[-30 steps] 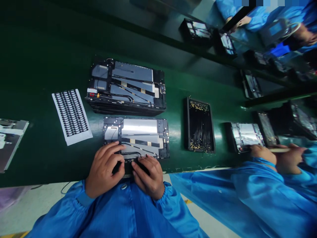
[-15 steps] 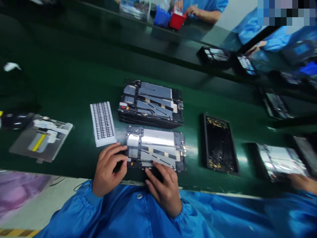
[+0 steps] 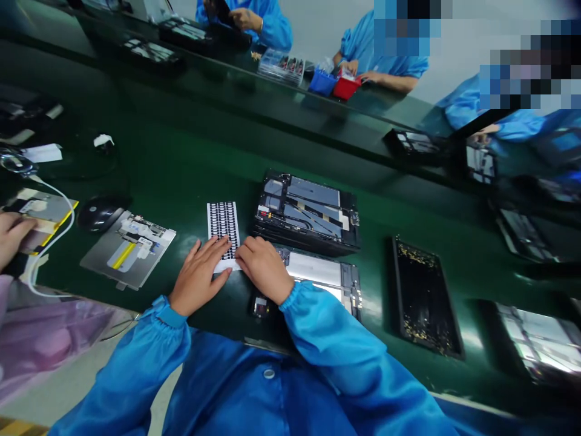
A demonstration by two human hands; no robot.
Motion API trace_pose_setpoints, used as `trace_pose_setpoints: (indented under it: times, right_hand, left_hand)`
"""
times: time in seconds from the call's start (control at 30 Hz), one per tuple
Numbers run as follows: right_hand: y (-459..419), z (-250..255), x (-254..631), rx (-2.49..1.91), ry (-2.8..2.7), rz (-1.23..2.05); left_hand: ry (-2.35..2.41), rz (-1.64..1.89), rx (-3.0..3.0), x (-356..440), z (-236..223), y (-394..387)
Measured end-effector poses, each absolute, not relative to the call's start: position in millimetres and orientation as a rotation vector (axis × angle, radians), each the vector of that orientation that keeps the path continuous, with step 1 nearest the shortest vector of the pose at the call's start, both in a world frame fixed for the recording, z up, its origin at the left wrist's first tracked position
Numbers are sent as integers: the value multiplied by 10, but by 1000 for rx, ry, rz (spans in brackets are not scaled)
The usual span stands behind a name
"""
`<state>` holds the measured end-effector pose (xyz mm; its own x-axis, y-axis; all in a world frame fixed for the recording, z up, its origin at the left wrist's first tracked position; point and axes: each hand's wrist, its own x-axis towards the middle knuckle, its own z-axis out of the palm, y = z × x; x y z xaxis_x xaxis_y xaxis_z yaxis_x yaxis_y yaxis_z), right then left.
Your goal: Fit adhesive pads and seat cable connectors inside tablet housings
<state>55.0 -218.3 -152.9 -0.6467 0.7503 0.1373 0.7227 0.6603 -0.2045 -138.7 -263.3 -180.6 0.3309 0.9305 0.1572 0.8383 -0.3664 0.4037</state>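
A white sheet of small black stickers lies on the green bench. My left hand rests flat across its lower left part, fingers stretched out. At the sheet's lower right edge my right hand has its fingers curled and pressed together; whatever is between the fingertips is hidden. Under my right forearm lies a single tablet-like device with its inside exposed, partly covered by the sleeve. Behind it stands a stack of similar opened devices.
On the right is a black tray with small gold-coloured bits. Leftward lie a grey panel, a black rounded object and a white cable. A co-worker's hand is at far left; other people sit across the bench.
Both hands have left the single opened device and moved left to the sticker sheet. My right forearm now crosses over that device. The camera view has shifted toward the left.
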Motion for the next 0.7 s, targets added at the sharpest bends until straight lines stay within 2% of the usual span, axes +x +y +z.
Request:
trace_pose_setpoints:
  times: [0.17,0.3,0.4,0.5,0.6,0.7]
  right_hand:
    - [-2080,-1646,365,-1205,-2741,167]
    - [-2085,-1427,466,-1148,-2744,277]
    - [-2281,-1092,938,-1060,-2458,492]
    - [-2723,-881,1618,-1179,-2122,508]
    - [-3243,-985,2193,-1398,-2028,481]
    - [-3630,-1274,2467,-1559,-2071,414]
  left_hand:
    - [1618,534,2345,-1374,-1797,-2611]
    - [1608,560,2353,-1404,-1845,-2563]
    - [1564,623,2386,-1446,-1872,-2509]
    - [1608,795,2428,-1420,-1826,-2510]
    - [1661,1036,2375,-1206,-1692,-2651]
    - [1411,1047,2422,-759,-1544,-2906]
